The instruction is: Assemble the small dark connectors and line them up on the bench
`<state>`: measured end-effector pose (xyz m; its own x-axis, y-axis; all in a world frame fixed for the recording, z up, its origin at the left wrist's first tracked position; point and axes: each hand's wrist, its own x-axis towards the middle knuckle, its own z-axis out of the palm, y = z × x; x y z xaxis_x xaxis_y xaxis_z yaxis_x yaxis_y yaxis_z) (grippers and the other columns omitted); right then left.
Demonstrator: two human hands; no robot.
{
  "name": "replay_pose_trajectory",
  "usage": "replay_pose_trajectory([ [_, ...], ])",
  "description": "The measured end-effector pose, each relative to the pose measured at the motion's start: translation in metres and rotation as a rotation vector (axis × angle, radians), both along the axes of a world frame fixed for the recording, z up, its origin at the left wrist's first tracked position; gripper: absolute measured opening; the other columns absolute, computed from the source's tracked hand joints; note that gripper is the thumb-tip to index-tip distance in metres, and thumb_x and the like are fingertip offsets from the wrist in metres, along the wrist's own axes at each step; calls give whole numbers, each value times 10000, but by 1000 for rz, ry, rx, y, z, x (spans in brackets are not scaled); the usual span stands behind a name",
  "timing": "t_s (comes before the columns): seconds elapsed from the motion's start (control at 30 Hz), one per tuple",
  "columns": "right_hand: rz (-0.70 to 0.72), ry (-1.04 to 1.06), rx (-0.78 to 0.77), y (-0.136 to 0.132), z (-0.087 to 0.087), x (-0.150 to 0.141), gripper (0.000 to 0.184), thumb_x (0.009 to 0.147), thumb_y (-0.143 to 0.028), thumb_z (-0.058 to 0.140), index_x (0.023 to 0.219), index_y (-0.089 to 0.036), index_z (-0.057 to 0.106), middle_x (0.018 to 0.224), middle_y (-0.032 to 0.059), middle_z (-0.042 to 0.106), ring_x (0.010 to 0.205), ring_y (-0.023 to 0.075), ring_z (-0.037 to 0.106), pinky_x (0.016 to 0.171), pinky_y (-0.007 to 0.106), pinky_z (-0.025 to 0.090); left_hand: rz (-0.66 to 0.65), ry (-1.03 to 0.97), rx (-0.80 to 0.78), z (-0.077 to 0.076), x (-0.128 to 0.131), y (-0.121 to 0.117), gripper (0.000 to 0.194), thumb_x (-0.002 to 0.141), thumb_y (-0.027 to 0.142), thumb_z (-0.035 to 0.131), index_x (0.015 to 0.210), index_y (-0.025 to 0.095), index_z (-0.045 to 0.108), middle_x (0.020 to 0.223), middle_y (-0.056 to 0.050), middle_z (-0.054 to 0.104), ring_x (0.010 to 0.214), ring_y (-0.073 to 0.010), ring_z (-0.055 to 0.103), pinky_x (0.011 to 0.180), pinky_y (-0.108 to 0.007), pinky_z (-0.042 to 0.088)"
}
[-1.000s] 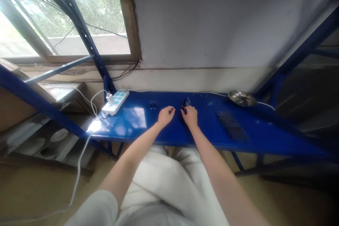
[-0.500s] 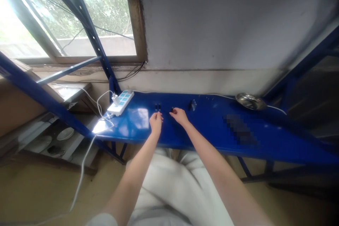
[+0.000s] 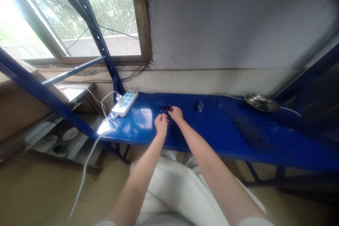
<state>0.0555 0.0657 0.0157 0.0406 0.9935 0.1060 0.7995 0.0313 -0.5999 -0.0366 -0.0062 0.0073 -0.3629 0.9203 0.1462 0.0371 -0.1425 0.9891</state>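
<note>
On the blue tabletop (image 3: 185, 134), two small black cylinder-like pieces, a left one (image 3: 161, 108) and a right one (image 3: 164, 107), stand side by side. My right hand (image 3: 176, 113) pinches a third small black piece (image 3: 169, 107) just to the right of them, at or close to the surface. Nearer to me, my left hand (image 3: 161, 124) hovers with its fingers curled together; whatever may be in them is hidden. Farther right lies a cluster of small clear pieces (image 3: 201, 106) beside a dark piece (image 3: 196, 106). These parts are too small to identify.
A white power strip (image 3: 126, 103) with a plugged-in adapter sits at the table's left, its cable hanging over the edge. Toward the back right is a shiny metal dish (image 3: 261, 102). Tiny bits lie near the wall. A blue metal frame (image 3: 102, 47) rises at left before the window.
My right hand has moved left with the small black piece, bringing it close to the two standing pieces. My left hand stays nearly in place. The view has shifted slightly.
</note>
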Motion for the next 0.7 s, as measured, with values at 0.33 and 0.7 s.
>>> replay_pose_trajectory([
  [0.33,-67,64,-75,-13,16,14,265,719,-285,593,958,-202,670,989,50,686,960,195,613,805,280,437,16,-24,-21,1,1,0,270,811,346,457,680,143,578,521,17,513,438,-68,469,464,-186,383],
  [0.7,-504,65,26,-48,2,144,230,735,-297,544,859,-195,708,917,69,693,843,230,614,756,340,435,-11,-11,-52,1,1,-1,287,821,369,456,703,144,589,553,7,530,461,-69,473,472,-181,380],
])
